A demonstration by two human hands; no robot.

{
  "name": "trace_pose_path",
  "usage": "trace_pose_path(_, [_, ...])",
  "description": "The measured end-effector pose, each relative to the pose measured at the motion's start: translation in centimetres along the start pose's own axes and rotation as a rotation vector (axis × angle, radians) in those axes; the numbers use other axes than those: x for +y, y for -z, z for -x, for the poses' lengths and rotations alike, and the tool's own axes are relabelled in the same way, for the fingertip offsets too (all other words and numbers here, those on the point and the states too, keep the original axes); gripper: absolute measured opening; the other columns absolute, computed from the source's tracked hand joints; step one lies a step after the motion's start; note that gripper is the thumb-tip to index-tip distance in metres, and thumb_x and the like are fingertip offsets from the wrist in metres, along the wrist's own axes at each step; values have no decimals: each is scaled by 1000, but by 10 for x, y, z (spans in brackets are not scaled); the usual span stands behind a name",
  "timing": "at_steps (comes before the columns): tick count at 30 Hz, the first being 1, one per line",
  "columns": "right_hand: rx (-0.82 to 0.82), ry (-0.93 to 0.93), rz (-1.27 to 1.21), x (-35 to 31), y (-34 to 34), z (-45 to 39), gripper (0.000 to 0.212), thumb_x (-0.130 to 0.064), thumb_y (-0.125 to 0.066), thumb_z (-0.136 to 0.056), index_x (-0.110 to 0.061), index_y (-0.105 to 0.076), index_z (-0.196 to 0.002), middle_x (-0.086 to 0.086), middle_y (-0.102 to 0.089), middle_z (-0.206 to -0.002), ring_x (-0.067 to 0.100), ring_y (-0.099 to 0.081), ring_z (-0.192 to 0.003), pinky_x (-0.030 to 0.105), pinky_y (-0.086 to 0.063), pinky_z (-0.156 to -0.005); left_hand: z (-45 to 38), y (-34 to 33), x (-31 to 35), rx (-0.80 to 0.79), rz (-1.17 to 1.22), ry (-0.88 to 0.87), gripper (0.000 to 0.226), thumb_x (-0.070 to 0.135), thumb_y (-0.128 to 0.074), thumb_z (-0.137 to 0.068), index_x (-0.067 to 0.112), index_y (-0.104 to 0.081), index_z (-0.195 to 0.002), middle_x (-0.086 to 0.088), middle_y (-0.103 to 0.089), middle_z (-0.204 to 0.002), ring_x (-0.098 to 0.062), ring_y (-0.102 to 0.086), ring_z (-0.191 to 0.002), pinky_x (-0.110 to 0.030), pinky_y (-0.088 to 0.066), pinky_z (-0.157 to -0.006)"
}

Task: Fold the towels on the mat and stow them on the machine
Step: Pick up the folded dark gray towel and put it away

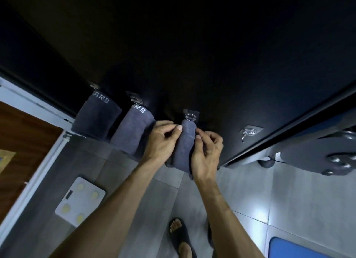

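Note:
A grey towel [184,148] hangs from a metal hook [190,116] on a black wall panel [212,65]. My left hand [163,140] pinches its upper left edge with thumb and fingertips. My right hand [207,151] pinches its upper right edge. Left of it hang two more grey towels [133,130] [96,119] with white lettering, each on its own hook. One bare hook [248,133] stands free to the right.
Grey floor tiles lie below. A white bathroom scale [80,200] sits on the floor at left, by a white door frame [28,190] and a wooden door. A blue mat [294,248] shows at bottom right. Grey machine parts [317,155] stand at right. My sandalled foot [181,236] is below.

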State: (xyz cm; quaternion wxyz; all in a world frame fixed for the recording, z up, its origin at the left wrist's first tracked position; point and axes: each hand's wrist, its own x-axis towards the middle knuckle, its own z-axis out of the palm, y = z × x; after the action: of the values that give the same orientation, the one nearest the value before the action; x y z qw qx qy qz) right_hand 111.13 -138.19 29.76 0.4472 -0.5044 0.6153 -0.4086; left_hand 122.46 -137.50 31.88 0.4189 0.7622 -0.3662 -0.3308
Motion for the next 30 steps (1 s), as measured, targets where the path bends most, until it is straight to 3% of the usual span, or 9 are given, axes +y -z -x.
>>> trace_pose_path(3, [-39,120,150,13,5,0,47,-55,-36,-90,-36,-68,-118,-13,-41,-116,11,-39,-112,40,-41,-97,9,-3,-6,-100,-135,25,21,43,-41,-101,36,-61,-99,15,-66,-96,2,-61,-93,-17,-48,-83])
trace_pose_path(6, [-267,53,18,26,11,0,48,-71,-30,-90,-54,-53,-128,-21,-44,-112,21,-54,-110,55,-50,-90,15,-5,-15,-255,-9,102,35,59,-33,-96,42,-54,-118,15,-64,-114,-1,-59,-107,-32,-47,-99])
trace_pose_path(9, [-382,31,20,28,9,7,55,-71,-25,-90,-55,-34,-141,-20,-41,-120,8,-56,-111,47,-53,-90,13,0,-14,-325,251,118,32,62,-41,-85,45,-62,-102,11,-67,-111,-6,-61,-110,-33,-46,-98])
trace_pose_path(13, [-400,37,30,24,-2,15,74,-76,-17,-85,-42,-20,-151,-17,-33,-128,-15,-41,-116,21,-43,-96,0,11,-6,-398,286,89,34,38,-46,-97,13,-63,-112,-10,-65,-117,-12,-61,-109,-27,-46,-98])
trace_pose_path(18, [-376,55,122,26,-5,13,68,-84,-12,-82,-54,-11,-144,-14,-28,-141,11,-44,-126,48,-42,-105,1,13,-10,-405,65,196,56,56,-42,-95,30,-41,-143,21,-42,-139,6,-40,-121,-8,-33,-87])
trace_pose_path(22, [-405,83,177,22,6,7,71,-83,-13,-84,-47,-18,-146,-13,-32,-144,12,-43,-131,51,-39,-106,7,8,-16,-365,-39,228,88,88,-33,-70,36,-42,-141,19,-44,-144,-3,-42,-130,-29,-33,-109])
trace_pose_path(25, [-437,124,270,11,19,0,67,-74,-18,-88,-39,-28,-145,-8,-40,-139,14,-46,-126,50,-40,-105,7,9,-12,-343,-163,186,73,84,-29,-78,37,-48,-132,12,-55,-133,-10,-53,-120,-36,-42,-104])
trace_pose_path(27, [-434,178,355,0,29,-3,66,-68,-21,-90,-32,-35,-143,-4,-44,-134,17,-48,-121,48,-41,-103,11,14,-4,-310,-209,101,55,70,-32,-88,34,-53,-125,7,-63,-121,-12,-60,-108,-37,-51,-93])
trace_pose_path(30, [-402,268,427,-23,43,-4,57,-57,-29,-92,-25,-45,-137,0,-47,-127,21,-49,-116,48,-44,-97,24,25,9,-233,-286,-32,37,48,-41,-98,26,-58,-123,4,-66,-116,-11,-61,-107,-35,-50,-93])
